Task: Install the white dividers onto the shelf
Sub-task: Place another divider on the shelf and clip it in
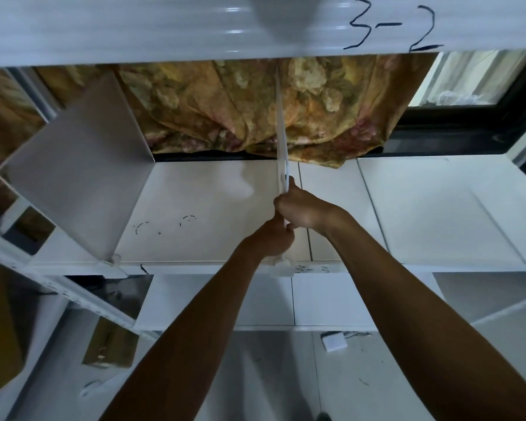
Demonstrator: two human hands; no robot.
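Observation:
A thin white divider (281,123) stands upright and edge-on in the middle of the white shelf (422,208), reaching up to the shelf above. My right hand (304,209) grips its front edge higher up. My left hand (272,238) is closed around the same edge just below, near the shelf's front lip, where a white clip (281,267) sits. A second white divider (76,177) stands on the shelf at the left, with a small clip (115,259) at its front foot.
The upper shelf beam (134,28) carries the handwritten mark 3-2. A patterned yellow-brown curtain (331,117) hangs behind the shelf, with a dark window frame (468,117) at the right. A lower shelf (331,299) lies below. A small white piece (334,343) lies on the floor.

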